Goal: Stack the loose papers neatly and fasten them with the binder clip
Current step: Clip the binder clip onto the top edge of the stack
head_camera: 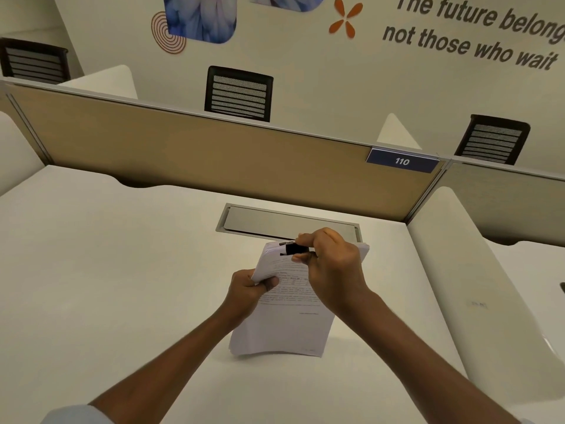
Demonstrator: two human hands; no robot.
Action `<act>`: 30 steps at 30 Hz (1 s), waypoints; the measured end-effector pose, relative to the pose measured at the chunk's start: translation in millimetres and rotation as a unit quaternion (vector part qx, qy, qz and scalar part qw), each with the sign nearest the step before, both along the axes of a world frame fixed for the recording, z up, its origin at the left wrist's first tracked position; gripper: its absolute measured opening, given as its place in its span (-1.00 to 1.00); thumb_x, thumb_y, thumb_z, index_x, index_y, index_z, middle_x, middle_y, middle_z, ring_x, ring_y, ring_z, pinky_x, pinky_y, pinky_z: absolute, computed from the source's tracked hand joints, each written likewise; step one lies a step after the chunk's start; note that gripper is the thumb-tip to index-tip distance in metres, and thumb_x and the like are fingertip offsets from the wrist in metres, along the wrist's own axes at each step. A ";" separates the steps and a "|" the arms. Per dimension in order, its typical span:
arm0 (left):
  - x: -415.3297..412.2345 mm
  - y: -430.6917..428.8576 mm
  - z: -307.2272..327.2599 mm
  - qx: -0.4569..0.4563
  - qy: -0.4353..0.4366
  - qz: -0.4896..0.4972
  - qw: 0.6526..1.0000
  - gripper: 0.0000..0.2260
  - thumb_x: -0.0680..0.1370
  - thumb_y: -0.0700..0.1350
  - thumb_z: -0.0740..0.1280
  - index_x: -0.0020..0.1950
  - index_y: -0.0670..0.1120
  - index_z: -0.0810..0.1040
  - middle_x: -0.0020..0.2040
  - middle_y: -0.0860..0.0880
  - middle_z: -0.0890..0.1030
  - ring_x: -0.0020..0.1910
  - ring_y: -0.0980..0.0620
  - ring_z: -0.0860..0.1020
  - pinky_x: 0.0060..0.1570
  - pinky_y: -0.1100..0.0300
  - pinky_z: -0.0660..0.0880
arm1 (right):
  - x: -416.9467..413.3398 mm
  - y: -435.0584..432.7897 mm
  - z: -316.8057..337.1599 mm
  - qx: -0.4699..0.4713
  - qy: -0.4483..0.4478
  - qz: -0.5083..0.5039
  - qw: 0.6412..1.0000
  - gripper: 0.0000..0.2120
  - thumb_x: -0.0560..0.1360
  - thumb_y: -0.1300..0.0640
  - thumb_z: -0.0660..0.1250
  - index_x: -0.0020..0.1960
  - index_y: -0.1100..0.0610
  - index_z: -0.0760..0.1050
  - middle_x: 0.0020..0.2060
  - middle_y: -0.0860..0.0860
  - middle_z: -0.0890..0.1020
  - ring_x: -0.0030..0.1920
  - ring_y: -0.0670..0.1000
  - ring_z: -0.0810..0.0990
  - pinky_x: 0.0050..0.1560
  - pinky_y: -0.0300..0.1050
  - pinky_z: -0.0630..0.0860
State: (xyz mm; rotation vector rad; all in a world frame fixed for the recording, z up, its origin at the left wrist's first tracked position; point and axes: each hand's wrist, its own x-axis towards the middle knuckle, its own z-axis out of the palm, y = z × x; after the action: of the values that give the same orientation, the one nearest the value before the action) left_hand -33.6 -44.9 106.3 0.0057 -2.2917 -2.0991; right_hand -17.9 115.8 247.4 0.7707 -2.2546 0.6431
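White counter (122,270) with grey cable hatch (287,223); tan partition (214,154) tagged 110 (402,161); black mesh chairs (238,93) behind.

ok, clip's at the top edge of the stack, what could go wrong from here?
1. The left hand pinches the paper stack only at its left edge; the sheets may fan or slip while the clip goes on.
2. The right hand holds the binder clip near the top left corner, so it may bite skewed or miss the lower sheets.
3. The stack's bottom edge curls, so alignment may be off.
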 end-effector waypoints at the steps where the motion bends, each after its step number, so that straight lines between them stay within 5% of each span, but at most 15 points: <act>1: 0.4 -0.1 0.5 0.002 0.000 0.001 1.000 -0.74 0.51 -0.18 0.41 -0.20 0.21 0.65 -0.27 0.21 0.69 -0.25 0.17 0.66 -0.30 0.36 0.57 | 0.4 -0.1 -0.9 -0.002 -0.001 0.000 1.000 -0.81 0.25 0.35 0.56 -0.23 0.37 0.57 -0.33 0.22 0.65 -0.37 0.13 0.64 -0.32 -0.23 0.57; 12: 6.4 2.1 3.7 0.004 0.014 -0.009 1.000 -0.74 0.52 -0.21 0.38 -0.12 0.20 0.61 -0.25 0.27 0.68 -0.21 0.21 0.66 -0.29 0.41 0.55 | -1.9 -2.6 -6.2 -0.010 0.005 -0.003 1.000 -0.84 0.26 0.39 0.54 -0.22 0.37 0.58 -0.34 0.21 0.65 -0.35 0.14 0.66 -0.35 -0.19 0.59; 27: 4.4 3.4 2.6 -0.015 0.035 -0.028 0.999 -0.70 0.51 -0.28 0.38 -0.13 0.17 0.61 -0.25 0.32 0.67 -0.20 0.26 0.65 -0.27 0.45 0.54 | -3.1 -0.9 6.5 0.016 -0.068 -0.009 0.997 -0.79 0.23 0.36 0.58 -0.21 0.34 0.59 -0.33 0.18 0.66 -0.37 0.08 0.64 -0.24 -0.45 0.39; 30: 3.5 3.8 2.7 -0.021 0.038 -0.031 0.999 -0.69 0.51 -0.29 0.38 -0.12 0.17 0.60 -0.25 0.34 0.66 -0.19 0.27 0.64 -0.26 0.44 0.55 | -4.6 -1.0 8.8 0.032 -0.102 0.000 0.994 -0.80 0.24 0.37 0.57 -0.20 0.34 0.59 -0.30 0.20 0.67 -0.34 0.12 0.65 -0.27 -0.32 0.46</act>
State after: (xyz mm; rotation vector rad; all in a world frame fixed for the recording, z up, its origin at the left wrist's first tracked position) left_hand -30.1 -41.1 109.0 -0.1455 -2.3203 -2.0426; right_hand -22.5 114.7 256.2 0.7669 -2.4702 0.6795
